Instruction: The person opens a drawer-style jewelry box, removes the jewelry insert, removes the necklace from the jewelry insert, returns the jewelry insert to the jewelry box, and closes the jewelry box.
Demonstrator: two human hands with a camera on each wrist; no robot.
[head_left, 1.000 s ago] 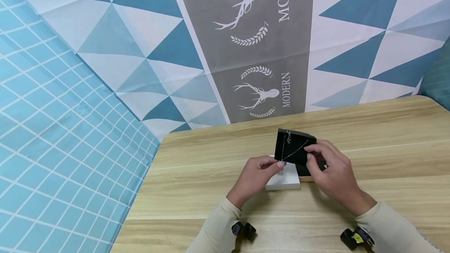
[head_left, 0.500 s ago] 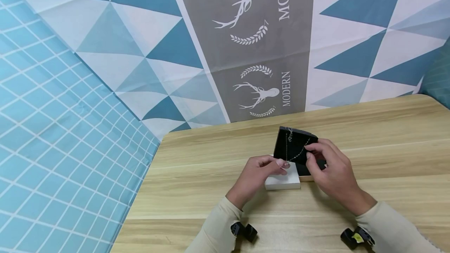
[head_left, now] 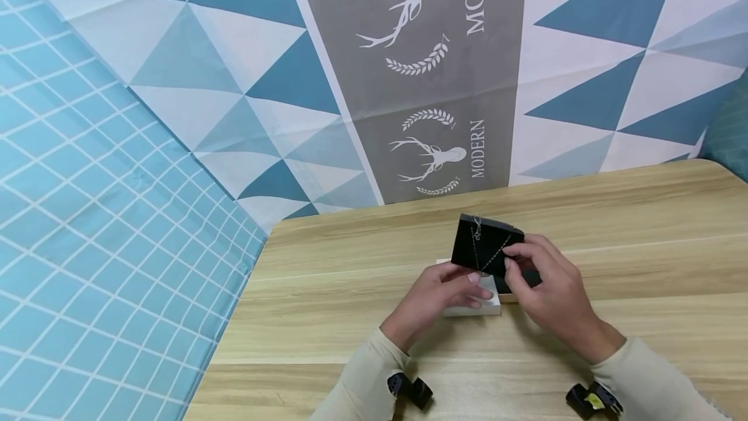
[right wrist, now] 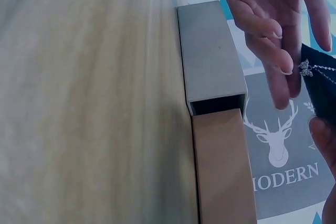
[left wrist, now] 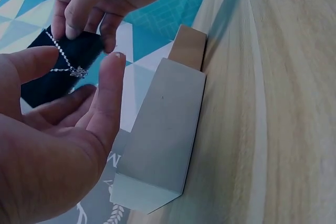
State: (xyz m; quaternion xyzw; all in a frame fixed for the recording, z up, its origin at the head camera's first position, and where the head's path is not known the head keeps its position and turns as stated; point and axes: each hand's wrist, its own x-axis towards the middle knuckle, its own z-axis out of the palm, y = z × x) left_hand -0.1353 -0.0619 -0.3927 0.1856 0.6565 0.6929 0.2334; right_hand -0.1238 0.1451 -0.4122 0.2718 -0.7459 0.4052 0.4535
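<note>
My right hand (head_left: 552,284) pinches the right edge of a black jewelry pad (head_left: 467,245), tilted up above the table. A thin silver necklace (head_left: 495,257) is strung across its face in a V. At the V's lower point hangs a small sparkling butterfly pendant (right wrist: 305,68). My left hand (head_left: 441,294) is at the pad's lower left corner, its fingers loosely spread close to the pendant. Below lies a white box sleeve (left wrist: 163,124), partly hidden by the left hand. A brown drawer (right wrist: 223,166) with a black interior sticks out of its right side.
The wood-grain table (head_left: 327,317) reaches back to a wall covering (head_left: 444,96) with triangles, deer heads and lettering. A blue checked covering (head_left: 105,213) runs along the left. Each wrist carries a small black camera (head_left: 419,393) on a strap.
My left thumb and fingers have loosened and spread from their earlier pinch at the pendant. The pad has shifted slightly left and its chain hangs in a changed V. My right hand keeps its grip.
</note>
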